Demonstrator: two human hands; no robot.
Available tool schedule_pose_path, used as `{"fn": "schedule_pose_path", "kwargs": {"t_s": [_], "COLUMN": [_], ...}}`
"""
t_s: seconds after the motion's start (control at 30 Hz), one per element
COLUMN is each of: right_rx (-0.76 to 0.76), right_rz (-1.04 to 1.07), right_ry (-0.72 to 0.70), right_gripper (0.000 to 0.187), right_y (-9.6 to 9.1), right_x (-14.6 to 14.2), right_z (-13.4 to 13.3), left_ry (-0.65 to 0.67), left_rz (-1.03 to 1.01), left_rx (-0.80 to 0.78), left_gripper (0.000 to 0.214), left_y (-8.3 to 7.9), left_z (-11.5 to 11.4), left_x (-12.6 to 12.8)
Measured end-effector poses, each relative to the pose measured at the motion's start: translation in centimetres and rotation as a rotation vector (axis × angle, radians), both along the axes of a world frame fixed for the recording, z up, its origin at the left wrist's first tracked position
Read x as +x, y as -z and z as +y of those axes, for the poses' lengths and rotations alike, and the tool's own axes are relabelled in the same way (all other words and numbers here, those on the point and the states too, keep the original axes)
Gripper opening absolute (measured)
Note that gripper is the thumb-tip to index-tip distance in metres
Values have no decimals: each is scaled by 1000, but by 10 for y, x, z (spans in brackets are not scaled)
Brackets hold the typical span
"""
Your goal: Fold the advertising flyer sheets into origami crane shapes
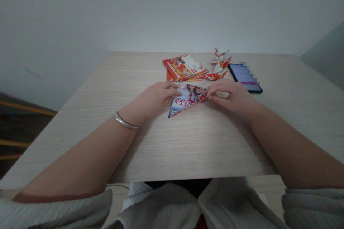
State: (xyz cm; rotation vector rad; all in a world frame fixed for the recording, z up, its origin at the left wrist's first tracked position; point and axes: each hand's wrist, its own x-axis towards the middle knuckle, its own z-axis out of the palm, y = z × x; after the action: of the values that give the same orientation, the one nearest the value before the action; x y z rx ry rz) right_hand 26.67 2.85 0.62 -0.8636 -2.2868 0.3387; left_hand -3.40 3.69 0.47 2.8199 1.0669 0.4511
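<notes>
A colourful printed paper [186, 101], folded into a triangle, lies on the light wooden table [188, 143] in front of me. My left hand [154, 98] rests on the triangle's left edge, fingers curled and pressing the paper down. My right hand [229, 94] pinches the triangle's right corner between thumb and fingers. A silver bangle [125, 121] circles my left wrist.
Behind the triangle lies a stack of red and orange leaflets [185, 67]. A folded paper figure [221, 61] stands beyond it, smaller folded pieces [215, 76] beside it. A dark phone [244, 77] with a lit screen lies at the right. A plain wall rises behind the table.
</notes>
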Motion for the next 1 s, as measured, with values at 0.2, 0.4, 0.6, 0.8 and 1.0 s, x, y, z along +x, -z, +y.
{"fn": "schedule_pose_path", "kwargs": {"t_s": [0.2, 0.4, 0.6, 0.8, 1.0], "right_rx": [99, 85, 165, 157, 96], "right_rz": [-173, -370, -429, -384, -376], "right_ry": [-32, 46, 152, 33, -49], "right_gripper": [14, 20, 35, 35, 33], "right_y": [1, 4, 9, 14, 16], "right_x": [7, 4, -7, -15, -18], "right_z": [6, 7, 1, 4, 8], "left_ry": [75, 100, 229, 217, 232], "left_rz": [121, 207, 194, 184, 147], "left_rx": [103, 70, 65, 20, -52], "left_gripper": [29, 22, 22, 24, 31], "left_y": [-5, -17, -19, -23, -19], "left_z": [-2, -11, -17, -27, -33], "left_x": [1, 10, 15, 21, 26]}}
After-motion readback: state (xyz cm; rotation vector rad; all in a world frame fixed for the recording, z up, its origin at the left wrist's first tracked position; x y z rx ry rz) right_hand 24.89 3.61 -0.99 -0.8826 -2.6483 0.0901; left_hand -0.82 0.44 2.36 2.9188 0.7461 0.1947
